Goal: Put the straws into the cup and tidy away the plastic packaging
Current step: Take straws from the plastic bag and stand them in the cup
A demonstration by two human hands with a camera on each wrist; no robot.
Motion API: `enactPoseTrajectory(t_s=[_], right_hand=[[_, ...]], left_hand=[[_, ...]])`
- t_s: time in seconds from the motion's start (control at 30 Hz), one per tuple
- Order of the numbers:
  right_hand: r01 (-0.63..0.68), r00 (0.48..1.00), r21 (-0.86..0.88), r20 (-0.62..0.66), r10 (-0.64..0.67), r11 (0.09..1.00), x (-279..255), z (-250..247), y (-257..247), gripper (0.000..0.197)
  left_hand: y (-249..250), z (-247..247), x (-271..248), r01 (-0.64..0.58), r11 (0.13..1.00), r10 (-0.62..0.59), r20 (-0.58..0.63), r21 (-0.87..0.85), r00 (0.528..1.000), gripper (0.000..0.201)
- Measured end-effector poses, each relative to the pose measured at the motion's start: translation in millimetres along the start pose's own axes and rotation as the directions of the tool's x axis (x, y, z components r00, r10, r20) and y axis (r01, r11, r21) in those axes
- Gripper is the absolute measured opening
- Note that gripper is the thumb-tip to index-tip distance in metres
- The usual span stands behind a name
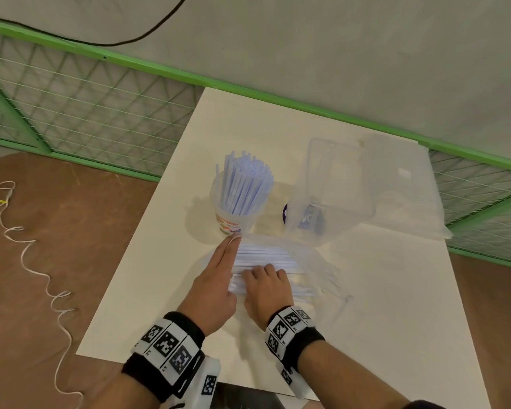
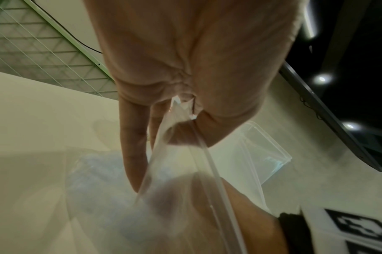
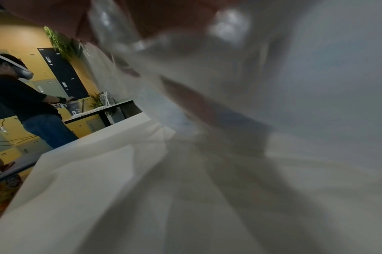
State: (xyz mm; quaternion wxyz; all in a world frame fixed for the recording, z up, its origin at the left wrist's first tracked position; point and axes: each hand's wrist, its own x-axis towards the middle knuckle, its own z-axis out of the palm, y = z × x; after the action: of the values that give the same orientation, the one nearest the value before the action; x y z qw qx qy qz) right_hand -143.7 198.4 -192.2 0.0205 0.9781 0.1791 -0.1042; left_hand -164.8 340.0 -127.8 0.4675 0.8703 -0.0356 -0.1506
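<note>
A printed cup [image 1: 233, 222] full of upright white straws [image 1: 242, 184] stands in the middle of the white table [image 1: 366, 305]. In front of it lies clear plastic packaging [image 1: 316, 261] with a bundle of white straws [image 1: 263, 256] in it. My left hand [image 1: 229, 252] is at the bundle's left end with its fingers stretched toward the cup. In the left wrist view its thumb [image 2: 198, 134] pinches the packaging's film [image 2: 177, 154]. My right hand [image 1: 263, 276] has its fingers curled over the bundle. The right wrist view is blurred by plastic.
A clear plastic box [image 1: 334, 178] stands right of the cup, with a loose plastic sheet [image 1: 410, 196] behind it and a purple-labelled item [image 1: 306, 218] seen through it. A green mesh fence [image 1: 101, 107] runs behind the table. A white cord [image 1: 42, 276] lies on the floor at left.
</note>
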Motion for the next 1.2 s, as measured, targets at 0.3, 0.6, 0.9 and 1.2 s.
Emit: enactPoseTrajectory(t_s=[0.3, 0.6, 0.9, 1.2], right_hand=[[0.019, 0.996, -0.043, 0.090, -0.015, 0.999, 7, -10, -2, 0.022], [0.027, 0.981, -0.100, 0.192, -0.007, 0.995, 9, -17, -2, 0.012], [0.073, 0.958, -0.137, 0.285, -0.031, 0.988, 12, -26, -9, 0.005], [0.076, 0.961, -0.047, 0.269, -0.060, 0.996, 4, -21, 9, 0.030]], left_hand=[[6, 1, -1, 0.018, 1.000, -0.018, 0.011, 0.021, 1.000, 0.103], [8, 0, -1, 0.020, 1.000, -0.020, 0.013, 0.014, 1.000, 0.104], [10, -2, -2, 0.033, 0.999, -0.034, 0.026, 0.023, 0.999, 0.105], [4, -4, -1, 0.029, 0.999, -0.030, 0.029, 0.027, 0.999, 0.105]])
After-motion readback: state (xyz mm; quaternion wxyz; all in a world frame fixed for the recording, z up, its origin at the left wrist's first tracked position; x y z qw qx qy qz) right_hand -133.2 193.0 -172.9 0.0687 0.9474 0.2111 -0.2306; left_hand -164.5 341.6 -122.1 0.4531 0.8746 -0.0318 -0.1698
